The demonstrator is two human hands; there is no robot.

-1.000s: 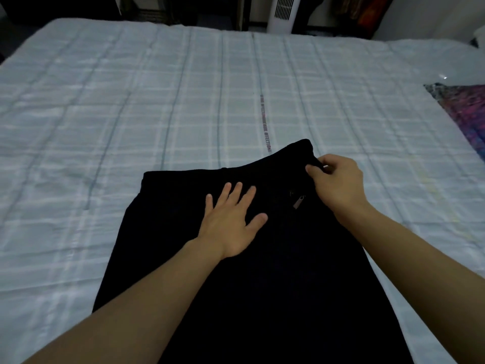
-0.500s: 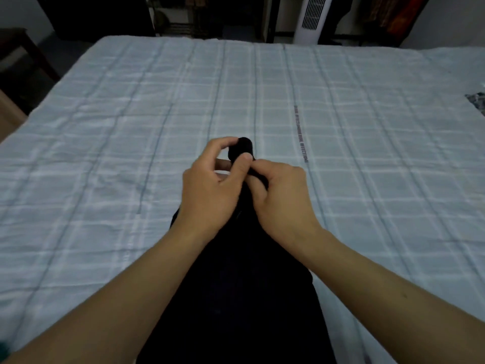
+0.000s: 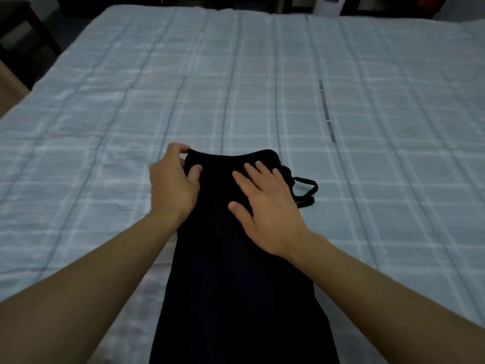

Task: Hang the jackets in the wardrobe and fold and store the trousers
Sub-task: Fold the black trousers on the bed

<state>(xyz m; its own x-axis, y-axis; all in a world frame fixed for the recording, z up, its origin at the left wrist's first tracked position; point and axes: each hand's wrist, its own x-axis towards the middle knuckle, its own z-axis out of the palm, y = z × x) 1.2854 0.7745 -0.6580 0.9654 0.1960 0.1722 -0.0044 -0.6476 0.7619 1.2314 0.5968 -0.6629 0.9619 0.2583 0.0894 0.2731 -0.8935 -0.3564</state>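
Black trousers are lying lengthwise on the pale checked bedspread, folded narrow, waistband at the far end. Left hand is pinching the waistband's left corner, thumb on top and fingers curled round the edge. Right hand is pressing flat on the fabric, fingers straight and slightly spread, holding nothing. Drawstring is spilling out on the right side (looped on the bedspread).
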